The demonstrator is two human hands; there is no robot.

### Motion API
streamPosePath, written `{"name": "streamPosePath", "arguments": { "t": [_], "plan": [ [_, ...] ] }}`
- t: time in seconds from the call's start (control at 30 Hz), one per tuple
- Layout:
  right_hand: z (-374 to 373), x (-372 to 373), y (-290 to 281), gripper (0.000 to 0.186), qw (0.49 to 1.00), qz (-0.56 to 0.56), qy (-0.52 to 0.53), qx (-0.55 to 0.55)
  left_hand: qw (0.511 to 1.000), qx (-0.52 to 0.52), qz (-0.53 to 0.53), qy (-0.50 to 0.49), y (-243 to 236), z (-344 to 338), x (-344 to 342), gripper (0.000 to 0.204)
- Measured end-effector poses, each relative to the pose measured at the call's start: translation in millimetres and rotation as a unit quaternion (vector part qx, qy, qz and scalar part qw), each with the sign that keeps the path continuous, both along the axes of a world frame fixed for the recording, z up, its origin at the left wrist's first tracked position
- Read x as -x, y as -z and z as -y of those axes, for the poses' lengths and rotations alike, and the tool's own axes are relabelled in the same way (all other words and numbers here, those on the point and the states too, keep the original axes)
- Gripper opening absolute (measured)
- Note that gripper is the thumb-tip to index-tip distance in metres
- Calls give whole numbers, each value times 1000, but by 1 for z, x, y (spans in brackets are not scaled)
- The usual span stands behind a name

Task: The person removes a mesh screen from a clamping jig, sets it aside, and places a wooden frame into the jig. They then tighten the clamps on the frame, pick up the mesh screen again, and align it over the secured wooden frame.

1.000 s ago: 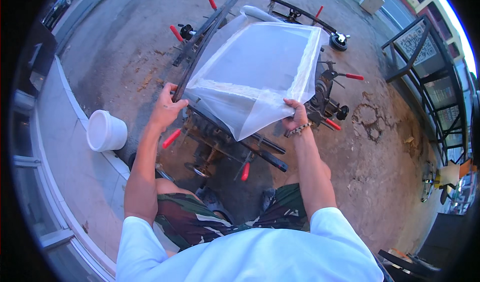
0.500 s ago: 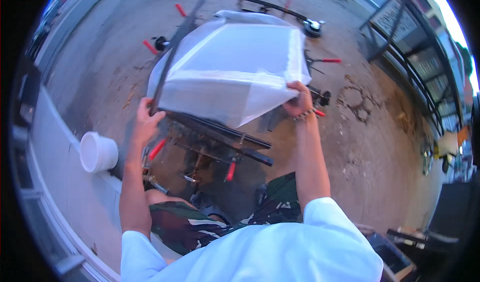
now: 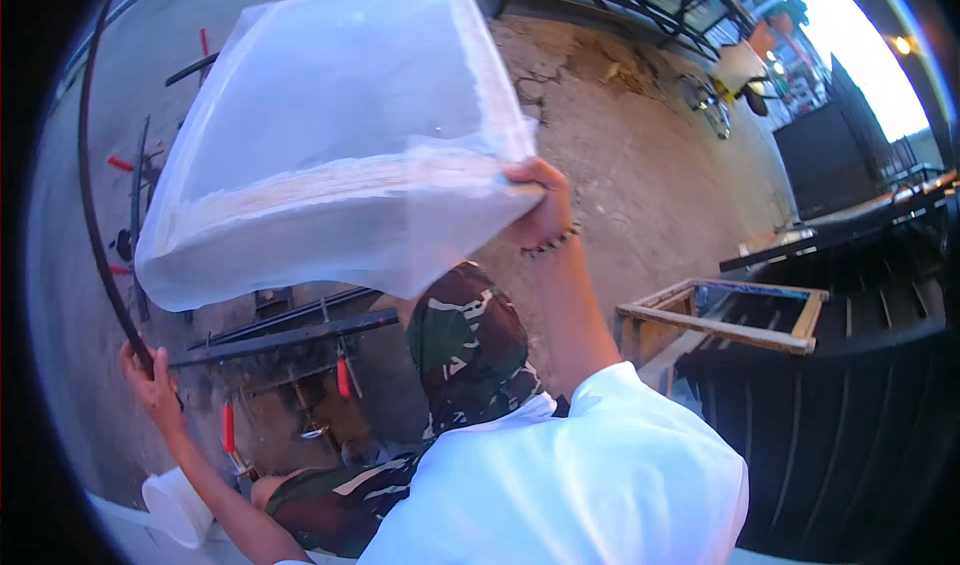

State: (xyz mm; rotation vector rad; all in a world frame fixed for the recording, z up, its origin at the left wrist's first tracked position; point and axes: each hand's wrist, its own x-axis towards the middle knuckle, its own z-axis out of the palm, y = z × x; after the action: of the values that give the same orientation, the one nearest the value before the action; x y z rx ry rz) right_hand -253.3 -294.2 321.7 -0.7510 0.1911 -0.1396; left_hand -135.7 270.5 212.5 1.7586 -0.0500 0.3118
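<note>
My right hand [image 3: 541,203] is closed on the near right corner of a wide frame covered with white translucent mesh [image 3: 330,75], which is held up in front of me. Loose mesh hangs from its near edge. My left hand [image 3: 152,385] grips the lower end of a long thin dark bar [image 3: 88,165] that rises along the left side, apart from the frame. Between my hands, partly hidden by the mesh, lie dark metal rails [image 3: 290,337] with red-handled clamps [image 3: 228,427] below them.
A white bucket [image 3: 178,505] stands at the lower left, beside my left forearm. On the right, an empty wooden frame [image 3: 800,343] rests near a black ribbed surface [image 3: 810,435]. A black metal rack [image 3: 600,0] stands at the back. More red-handled parts [image 3: 120,164] are at far left.
The view has turned right, bringing in the wooden frame. My right hand has lifted the mesh-covered frame up and away from the rails. My left hand and the dark bar have separated from it.
</note>
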Motion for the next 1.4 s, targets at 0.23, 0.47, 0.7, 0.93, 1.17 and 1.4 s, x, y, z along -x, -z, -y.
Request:
{"name": "streamPosePath", "arguments": {
  "t": [0.23, 0.47, 0.7, 0.93, 1.17, 1.4],
  "plan": [
    [92, 102, 30, 62, 979, 60, 186, 54, 998, -36, -58, 1, 6, 8, -15, 48],
    [152, 138, 114, 59, 929, 80, 354, 69, 984, -101, -140, 34, 11, 64, -21, 38],
    [223, 209, 273, 39, 884, -5, 461, -75, 965, -84, -202, 147, 67, 92, -19, 31],
    [188, 234, 357, 34, 867, -91, 463, -160, 928, -153, -283, 186, 61, 133, -15, 30],
    [168, 262, 399, 47, 852, -349, 359, -155, 927, -96, -297, 207, 52, 152, -8, 27],
    [231, 237, 425, 64, 516, -725, 230, 394, 936, -49, -288, 195, 48, 167, -6, 28]
  ]
}}
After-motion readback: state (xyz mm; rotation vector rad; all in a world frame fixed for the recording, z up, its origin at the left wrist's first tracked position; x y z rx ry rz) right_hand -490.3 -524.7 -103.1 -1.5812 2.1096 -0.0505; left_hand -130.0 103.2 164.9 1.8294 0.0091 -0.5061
